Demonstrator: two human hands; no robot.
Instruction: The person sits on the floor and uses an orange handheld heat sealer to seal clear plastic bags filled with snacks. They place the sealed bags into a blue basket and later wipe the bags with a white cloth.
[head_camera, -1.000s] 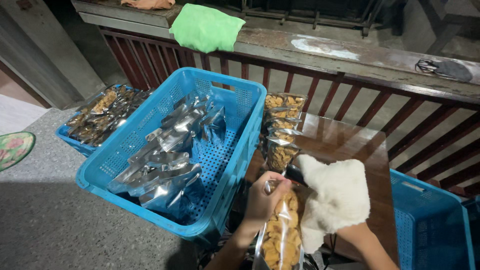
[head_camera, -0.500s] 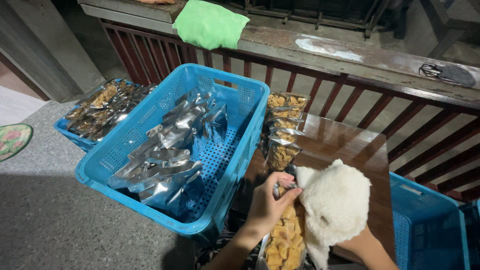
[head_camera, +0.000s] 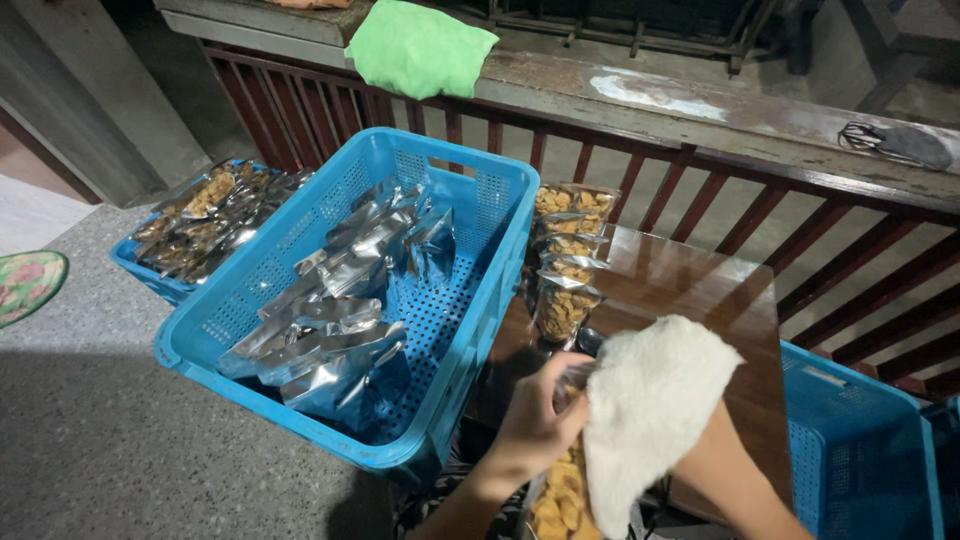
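Two hands of mine work low in the head view: my left hand (head_camera: 535, 425) is closed around a clear snack pouch (head_camera: 558, 495) of golden chips beside the blue crate (head_camera: 480, 300), its lower end cut off, while a white fluffy cloth (head_camera: 645, 415) hides my right hand, grip unreadable.

1. We see a clear pouch of golden snack pieces (head_camera: 560, 495) low in the view, standing roughly upright with its top tilted away. Only its lower part shows, packed with yellow-brown chunks.
2. Its upper part is hidden behind a white fluffy cloth (head_camera: 650, 410), which drapes over the pouch's right side and touches it.
3. The cloth is thick and soft, bunched into a rounded fold, and hangs down over the edge of the brown table.
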